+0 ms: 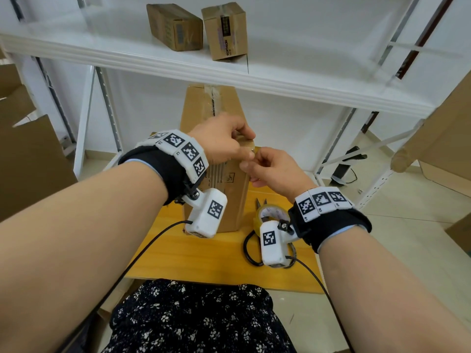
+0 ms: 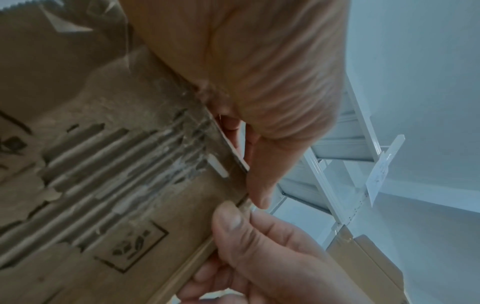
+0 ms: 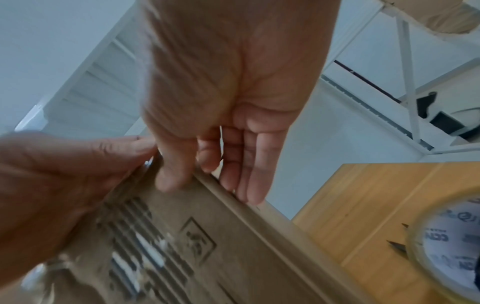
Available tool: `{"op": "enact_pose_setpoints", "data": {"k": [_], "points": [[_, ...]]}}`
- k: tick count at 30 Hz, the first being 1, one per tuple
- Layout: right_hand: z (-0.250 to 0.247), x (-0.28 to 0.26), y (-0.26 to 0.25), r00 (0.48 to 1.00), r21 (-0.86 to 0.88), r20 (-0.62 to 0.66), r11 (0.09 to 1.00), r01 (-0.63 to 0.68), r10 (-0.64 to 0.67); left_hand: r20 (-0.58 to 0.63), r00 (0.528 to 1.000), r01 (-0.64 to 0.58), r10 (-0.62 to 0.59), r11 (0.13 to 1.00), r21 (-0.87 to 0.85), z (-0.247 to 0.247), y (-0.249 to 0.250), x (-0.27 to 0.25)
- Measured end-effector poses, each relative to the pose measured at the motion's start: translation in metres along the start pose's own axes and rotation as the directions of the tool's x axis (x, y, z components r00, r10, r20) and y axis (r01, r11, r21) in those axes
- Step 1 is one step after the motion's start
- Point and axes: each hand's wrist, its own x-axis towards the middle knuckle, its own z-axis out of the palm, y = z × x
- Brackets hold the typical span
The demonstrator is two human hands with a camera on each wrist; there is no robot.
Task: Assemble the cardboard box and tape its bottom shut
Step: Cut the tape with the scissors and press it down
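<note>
I see both forearms extended; left hand and right hand meet fingertip to fingertip, each pinching the cardboard box top edge.

Brown cardboard box stands upright on the wooden tabletop, clear tape running along its top seam, torn patch exposing corrugation plus a printed square symbol on the near face. Roll of clear packing tape lies just right of it, on the scissors.
</note>
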Motion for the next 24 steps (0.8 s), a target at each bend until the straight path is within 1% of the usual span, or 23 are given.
{"op": "enact_pose_setpoints", "data": {"k": [4, 7, 9, 12, 15, 17, 19, 22, 24], "points": [[-0.012, 0.000, -0.002, 0.989, 0.039, 0.137, 0.998, -0.058, 0.053, -0.081, 0.997, 0.000, 0.020, 0.972, 0.233, 0.006, 0.004, -0.003], [-0.019, -0.003, -0.006, 0.982, 0.096, 0.158, 0.989, -0.115, 0.099, -0.127, 0.991, -0.005, 0.050, 0.943, 0.332, 0.012, 0.006, -0.004], [-0.021, -0.004, -0.010, 0.990, 0.123, 0.113, 0.988, -0.099, 0.085, -0.133, 0.989, -0.007, 0.058, 0.934, 0.356, 0.014, 0.006, -0.004], [-0.022, -0.004, -0.016, 1.000, 0.155, -0.008, 0.988, -0.005, 0.007, -0.135, 0.988, -0.025, 0.079, 0.932, 0.363, 0.013, 0.004, -0.004], [-0.018, 0.001, -0.024, 0.990, 0.098, -0.088, 0.988, 0.115, -0.107, -0.134, 0.988, -0.031, 0.078, 0.946, 0.321, 0.010, 0.000, -0.005], [-0.014, 0.004, -0.028, 0.986, 0.036, -0.084, 0.988, 0.150, -0.146, -0.134, 0.988, -0.033, 0.075, 0.957, 0.287, 0.006, -0.001, -0.006], [-0.009, 0.006, -0.027, 0.984, 0.001, -0.086, 0.987, 0.158, -0.157, -0.090, 0.993, -0.047, 0.076, 0.956, 0.291, -0.002, -0.003, -0.007], [-0.007, 0.004, -0.022, 0.979, -0.002, -0.144, 0.990, 0.144, -0.143, 0.020, 0.997, -0.073, 0.071, 0.943, 0.326, -0.019, -0.008, -0.011], [-0.007, 0.003, -0.022, 0.977, 0.006, -0.171, 0.991, 0.133, -0.130, 0.060, 0.998, -0.043, 0.025, 0.948, 0.316, -0.030, -0.015, -0.015]]}}
